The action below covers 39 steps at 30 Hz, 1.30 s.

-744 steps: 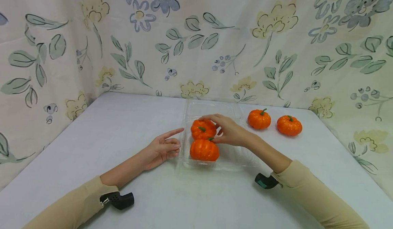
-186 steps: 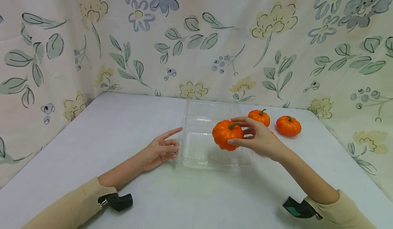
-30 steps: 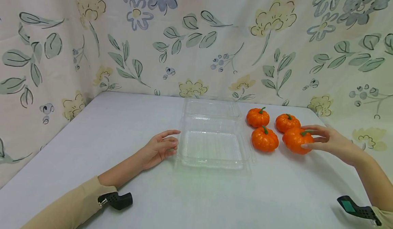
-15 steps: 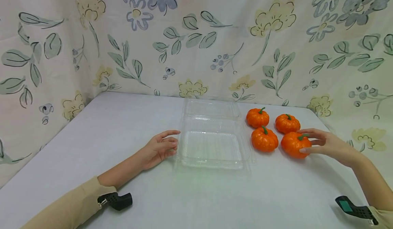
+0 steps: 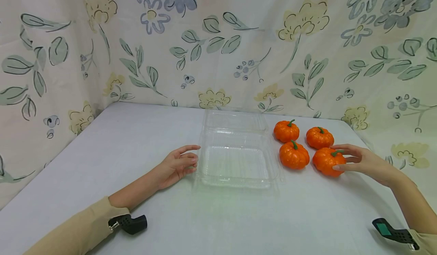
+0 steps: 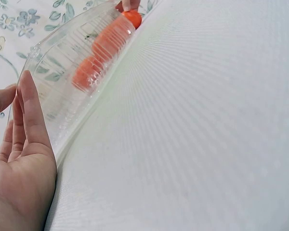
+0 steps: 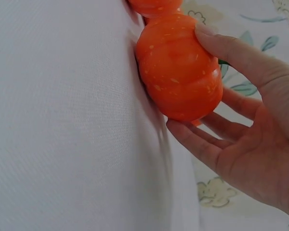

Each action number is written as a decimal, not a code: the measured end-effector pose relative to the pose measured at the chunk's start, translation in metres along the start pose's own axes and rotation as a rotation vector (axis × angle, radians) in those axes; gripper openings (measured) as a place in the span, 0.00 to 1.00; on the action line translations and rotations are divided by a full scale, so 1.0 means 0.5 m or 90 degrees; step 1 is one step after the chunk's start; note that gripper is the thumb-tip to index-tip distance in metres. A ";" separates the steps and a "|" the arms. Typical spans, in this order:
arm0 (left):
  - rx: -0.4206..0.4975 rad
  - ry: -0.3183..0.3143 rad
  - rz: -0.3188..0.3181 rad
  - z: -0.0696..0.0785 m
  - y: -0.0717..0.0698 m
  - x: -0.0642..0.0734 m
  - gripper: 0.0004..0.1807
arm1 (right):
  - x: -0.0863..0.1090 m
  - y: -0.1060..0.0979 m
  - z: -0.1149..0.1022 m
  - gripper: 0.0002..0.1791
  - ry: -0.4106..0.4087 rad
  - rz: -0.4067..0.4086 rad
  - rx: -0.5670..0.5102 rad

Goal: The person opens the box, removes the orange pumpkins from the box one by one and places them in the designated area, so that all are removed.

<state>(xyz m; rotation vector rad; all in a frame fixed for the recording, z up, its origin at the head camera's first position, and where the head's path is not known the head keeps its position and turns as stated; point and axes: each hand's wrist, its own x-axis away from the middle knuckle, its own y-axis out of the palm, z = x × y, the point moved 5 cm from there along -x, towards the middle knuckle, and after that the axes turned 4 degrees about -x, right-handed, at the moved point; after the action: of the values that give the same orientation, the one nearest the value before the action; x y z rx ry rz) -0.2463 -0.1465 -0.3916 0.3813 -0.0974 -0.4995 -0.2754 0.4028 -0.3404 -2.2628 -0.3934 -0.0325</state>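
Observation:
An orange toy pumpkin [image 5: 328,162] with a green stem stands on the table at the front right of a group. My right hand [image 5: 367,164] holds it, thumb on its near side and fingers behind. In the right wrist view the pumpkin [image 7: 179,67] sits low against the white cloth, thumb on it. My left hand [image 5: 177,167] lies at the left wall of a clear plastic clamshell box [image 5: 235,164], its lid open toward the back. In the left wrist view my left fingertips [image 6: 28,79] touch the box's edge, fairly straight; whether the thumb touches is unclear.
Three more toy pumpkins stand right of the box: back left [image 5: 286,131], back right [image 5: 319,137] and front left [image 5: 294,155]. A white cloth covers the table [image 5: 218,221]. A floral curtain [image 5: 218,50] hangs behind.
Both pumpkins once in the box now stand to its right. Over the last second my right hand lowered the held pumpkin slightly toward the front, onto the table. My left hand stays put.

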 end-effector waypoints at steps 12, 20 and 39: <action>-0.003 0.003 -0.005 0.000 -0.001 -0.002 0.23 | 0.001 0.003 0.013 0.39 0.004 -0.016 -0.006; -0.006 -0.003 0.015 -0.003 -0.003 -0.001 0.23 | 0.002 0.007 0.015 0.40 0.014 -0.023 -0.008; 0.011 -0.022 0.049 -0.012 -0.007 0.009 0.27 | 0.011 0.012 0.013 0.41 0.001 -0.013 0.015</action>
<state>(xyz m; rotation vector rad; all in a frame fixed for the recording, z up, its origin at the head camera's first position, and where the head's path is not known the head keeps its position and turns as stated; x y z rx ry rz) -0.2429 -0.1496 -0.3986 0.3844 -0.1499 -0.4299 -0.2691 0.4054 -0.3482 -2.2354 -0.4148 -0.0404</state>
